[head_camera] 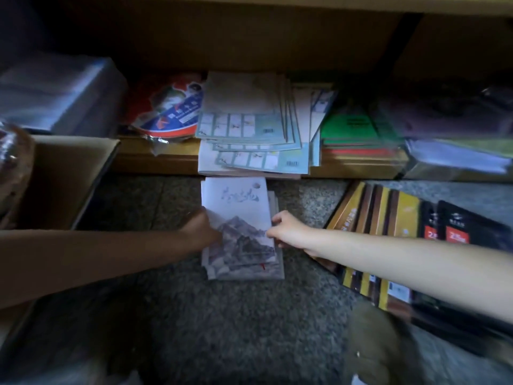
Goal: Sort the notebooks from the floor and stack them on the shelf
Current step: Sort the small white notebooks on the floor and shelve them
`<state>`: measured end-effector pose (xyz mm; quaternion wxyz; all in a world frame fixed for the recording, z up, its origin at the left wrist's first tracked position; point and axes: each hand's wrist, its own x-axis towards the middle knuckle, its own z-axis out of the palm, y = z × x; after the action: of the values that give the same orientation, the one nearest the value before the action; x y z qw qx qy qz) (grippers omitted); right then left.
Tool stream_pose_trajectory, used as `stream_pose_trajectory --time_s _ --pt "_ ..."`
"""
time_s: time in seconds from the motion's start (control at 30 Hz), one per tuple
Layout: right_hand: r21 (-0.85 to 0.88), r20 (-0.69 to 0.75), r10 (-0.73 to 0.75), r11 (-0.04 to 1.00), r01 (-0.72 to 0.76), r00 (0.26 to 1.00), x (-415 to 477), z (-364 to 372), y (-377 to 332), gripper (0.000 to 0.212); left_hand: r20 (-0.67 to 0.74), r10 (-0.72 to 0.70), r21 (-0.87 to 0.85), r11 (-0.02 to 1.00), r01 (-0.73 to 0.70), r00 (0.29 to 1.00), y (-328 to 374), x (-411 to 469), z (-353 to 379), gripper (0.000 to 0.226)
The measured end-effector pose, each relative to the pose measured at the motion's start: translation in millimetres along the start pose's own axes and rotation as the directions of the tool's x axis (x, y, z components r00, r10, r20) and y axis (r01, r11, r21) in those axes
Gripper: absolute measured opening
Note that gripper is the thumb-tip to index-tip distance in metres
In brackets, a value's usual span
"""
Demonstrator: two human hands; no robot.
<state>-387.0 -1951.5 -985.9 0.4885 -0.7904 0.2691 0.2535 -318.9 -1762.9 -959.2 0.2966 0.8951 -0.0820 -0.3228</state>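
Small stack of notebooks with a grey mountain drawing on the white top cover, lying on the speckled floor just below the shelf edge. Left hand curled against the stack's left edge, fingers tucked at the cover; right hand pinching the right edge, thumb on top and fingers under the upper covers. Beyond both hands, on the shelf, a loosely fanned pile of pale teal-and-white notebooks overhanging the front lip. Beyond the left hand, a red-and-blue round packet and a plastic-wrapped bundle; nearer it, an open cardboard box. Beyond the right hand, green and red notebooks stacked on the shelf. Under the right forearm, gold and black flat packs spread on the floor.
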Motion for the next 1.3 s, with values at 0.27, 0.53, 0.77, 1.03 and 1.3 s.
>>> stream_pose_trajectory --time_s 0.27,0.53,0.77,1.03,1.3 --pt "0.075 0.038 -0.014 0.997 0.011 0.999 -12 -6 3 0.031 -0.007 -0.194 -0.450 0.877 0.170 0.981 13 -6 2 0.016" --pt "0.122 0.035 0.002 0.993 -0.006 0.999 -29 -1 8 0.061 -0.054 -0.096 -0.579 0.814 0.047 0.994 30 -18 8 0.031" --pt "0.279 -0.352 -0.246 0.893 0.353 0.903 -93 3 25 0.019 -0.154 0.341 -0.612 0.704 -0.361 0.927 59 -76 3 0.023" --pt "0.273 -0.483 -0.581 0.610 0.743 0.655 -137 -55 -41 0.040 -0.428 0.512 -0.644 0.405 -0.649 0.745 124 -101 -67 0.029" --pt "0.386 -0.347 -0.664 0.543 0.746 0.663 -149 -103 -157 0.024 -0.647 0.550 -0.447 0.288 -0.847 0.529 161 -88 -160 0.057"
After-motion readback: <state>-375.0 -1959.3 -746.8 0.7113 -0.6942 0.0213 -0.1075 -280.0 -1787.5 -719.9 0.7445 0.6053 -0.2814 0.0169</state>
